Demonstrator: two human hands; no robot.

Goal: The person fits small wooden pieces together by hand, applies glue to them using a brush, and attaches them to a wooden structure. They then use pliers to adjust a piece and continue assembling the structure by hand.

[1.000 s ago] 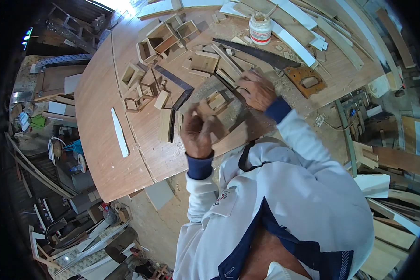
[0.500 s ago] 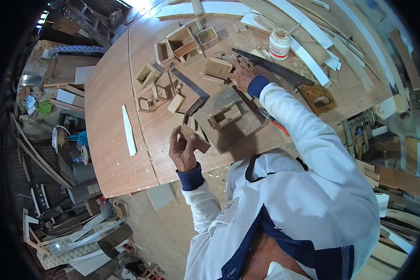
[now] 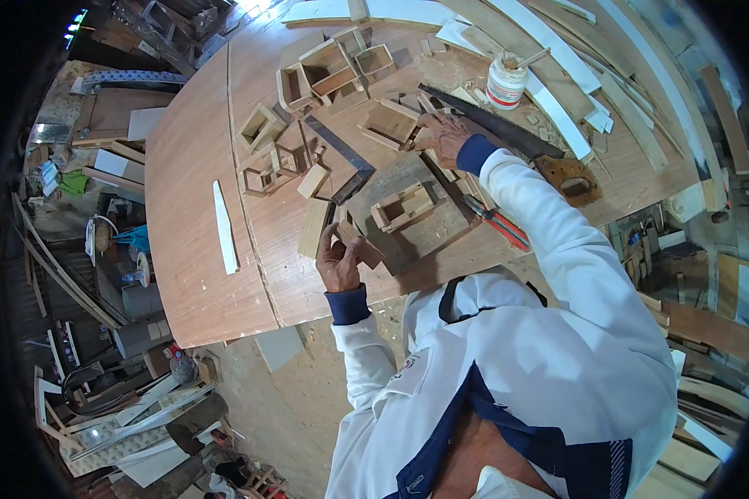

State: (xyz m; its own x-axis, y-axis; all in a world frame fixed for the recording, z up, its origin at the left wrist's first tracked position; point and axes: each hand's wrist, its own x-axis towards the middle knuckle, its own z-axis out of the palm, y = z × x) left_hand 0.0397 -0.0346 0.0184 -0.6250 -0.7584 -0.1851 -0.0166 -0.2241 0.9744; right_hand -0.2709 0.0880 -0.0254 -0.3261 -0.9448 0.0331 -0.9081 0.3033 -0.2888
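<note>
My left hand [image 3: 339, 262] holds a small flat wooden piece [image 3: 363, 241] near the table's front edge, beside a wooden block [image 3: 313, 226]. My right hand [image 3: 446, 137] reaches over small wood pieces, its fingers bent at the right side of a small wooden box [image 3: 389, 123]; what they hold, if anything, is hidden. Between the hands, a small wooden frame [image 3: 403, 208] rests on a grey board [image 3: 420, 235]. A metal square [image 3: 341, 154] lies left of that board. Red-handled pliers [image 3: 498, 223] are at its right.
A handsaw [image 3: 508, 129] lies beyond my right forearm, near a white glue jar [image 3: 506, 81]. Several small wooden boxes [image 3: 326, 71] stand at the back left of the table [image 3: 193, 224]. A white strip [image 3: 224, 227] lies at left; long strips [image 3: 558, 50] are at the back right.
My right hand has moved slightly back toward me, baring more of the pliers. My left hand has shifted a little right and down with its wooden piece, showing more of the block beside it.
</note>
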